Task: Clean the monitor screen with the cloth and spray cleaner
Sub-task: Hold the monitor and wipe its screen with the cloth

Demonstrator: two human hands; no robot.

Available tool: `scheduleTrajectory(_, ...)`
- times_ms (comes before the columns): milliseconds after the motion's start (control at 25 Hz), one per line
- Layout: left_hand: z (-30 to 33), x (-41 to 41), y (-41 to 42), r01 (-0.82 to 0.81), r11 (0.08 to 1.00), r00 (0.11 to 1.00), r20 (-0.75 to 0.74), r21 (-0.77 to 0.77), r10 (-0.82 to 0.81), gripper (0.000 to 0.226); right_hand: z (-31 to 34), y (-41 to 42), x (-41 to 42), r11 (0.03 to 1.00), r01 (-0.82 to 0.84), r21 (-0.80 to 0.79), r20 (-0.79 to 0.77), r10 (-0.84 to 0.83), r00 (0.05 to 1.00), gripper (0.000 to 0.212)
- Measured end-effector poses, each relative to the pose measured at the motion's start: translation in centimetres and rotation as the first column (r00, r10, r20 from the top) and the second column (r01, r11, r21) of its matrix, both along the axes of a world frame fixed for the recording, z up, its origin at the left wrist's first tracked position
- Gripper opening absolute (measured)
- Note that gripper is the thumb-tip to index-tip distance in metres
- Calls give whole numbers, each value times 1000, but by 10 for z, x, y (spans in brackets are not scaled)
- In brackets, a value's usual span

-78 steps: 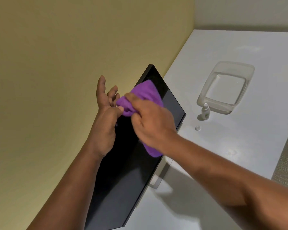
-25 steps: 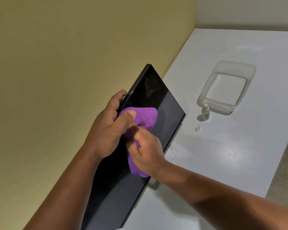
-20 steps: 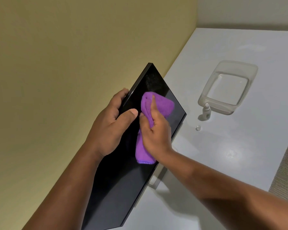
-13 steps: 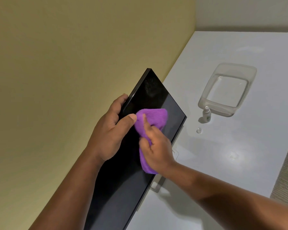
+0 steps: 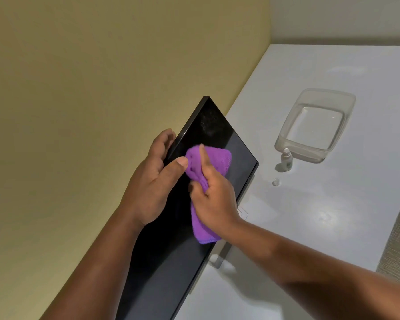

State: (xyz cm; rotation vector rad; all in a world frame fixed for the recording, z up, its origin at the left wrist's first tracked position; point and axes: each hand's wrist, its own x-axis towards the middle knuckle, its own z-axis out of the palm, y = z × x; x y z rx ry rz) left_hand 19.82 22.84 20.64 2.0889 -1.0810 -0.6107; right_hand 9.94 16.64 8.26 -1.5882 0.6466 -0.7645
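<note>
We see black monitor [image 5: 195,227] standing on white table [image 5: 321,227], close to yellow wall [image 5: 79,112]. Left hand [image 5: 153,188] grips monitor's upper edge, fingers curled behind it, thumb lying on screen. Right hand [image 5: 214,197] holds purple cloth [image 5: 206,176] bunched against screen (index finger stretched over fabric), cloth touching left thumb. Small spray bottle [image 5: 286,159] stands on table just beside clear tray [image 5: 346,125]; its tiny cap [image 5: 275,182] lies near, apart
</note>
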Motion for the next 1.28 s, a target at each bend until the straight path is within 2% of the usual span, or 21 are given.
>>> scheduleTrajectory(80, 0, 1, 1, -1, 1000, 1000, -14, 3, 1, 80, 16, -1, 17, 999, 30, -22, 75, -29, 997, 78)
scheduleTrajectory(160, 2, 1, 2, 0, 1000, 1000, -25, 3, 0, 76, 24, 8, 22, 991, 25, -134, 105, -11, 994, 75)
scheduleTrajectory(280, 2, 0, 1, -4, 1000, 1000, -7, -13, 4, 86, -1, 12, 5, 954, 25, -300, 51, -10, 999, 65)
scheduleTrajectory(320, 2, -1, 1, -8, 1000, 1000, -9, -16, 7, 88, -13, 6, 0, 949, 48, -312, 26, -42, 999, 65)
scheduleTrajectory(360, 3, -2, 0, -9, 1000, 1000, -16, -13, 8, 88, -23, -2, -5, 957, 92, -275, -4, -97, 995, 64)
scheduleTrajectory(440, 3, -4, 0, -4, 1000, 999, -34, 1, 4, 85, -31, -18, -5, 971, 230, -73, -76, -235, 969, 64)
scheduleTrajectory(520, 3, -4, 1, 0, 1000, 999, -39, 1, 0, 82, -22, -17, 8, 953, 296, 71, -60, -292, 955, 61)
scheduleTrajectory(560, 3, -3, 1, 1, 1000, 999, -33, -2, -1, 81, -11, -8, 15, 962, 267, 59, 12, -268, 963, 60)
scheduleTrajectory(640, 4, -1, 2, 1, 1000, 1000, -19, -5, -1, 82, 0, 16, 21, 990, 126, -57, 176, -114, 978, 64)
scheduleTrajectory(720, 4, 0, 2, 10, 1000, 1000, 6, 18, -10, 82, -15, 20, 12, 983, 37, -182, 193, -1, 981, 67)
scheduleTrajectory(760, 4, 0, 2, 21, 999, 999, 26, 33, -22, 82, -25, 14, 5, 981, 55, -187, 174, -23, 985, 65)
scheduleTrajectory(840, 4, -2, 2, 31, 999, 999, 39, 41, -33, 80, -39, -8, -6, 986, 167, -7, 78, -166, 983, 58)
scheduleTrajectory(920, 4, -2, 1, 27, 999, 999, 20, 25, -28, 79, -37, -29, 1, 940, 275, 201, -8, -279, 960, 53)
scheduleTrajectory(960, 4, -2, 1, 18, 1000, 1000, 1, 18, -18, 78, -28, -31, 11, 933, 285, 219, 1, -292, 956, 52)
scheduleTrajectory(1000, 4, -1, 0, 10, 1000, 1000, -17, 12, -10, 77, -18, -28, 19, 948, 265, 176, 50, -278, 959, 54)
scheduleTrajectory(1080, 5, -2, -1, 11, 1000, 1000, -16, 2, -11, 76, -14, -12, 22, 987, 162, -8, 156, -159, 975, 60)
scheduleTrajectory(1160, 7, -4, -2, 11, 1000, 1000, 4, 10, -11, 78, -31, -3, 6, 991, 47, -129, 161, -26, 987, 64)
scheduleTrajectory(1200, 6, -5, -2, 9, 1000, 1000, 9, 18, -9, 79, -39, -9, -4, 993, 42, -112, 137, -26, 990, 65)
scheduleTrajectory(1280, 6, -6, -1, 10, 1000, 999, 31, 30, -11, 79, -45, -32, -7, 987, 152, 43, 38, -153, 987, 61)
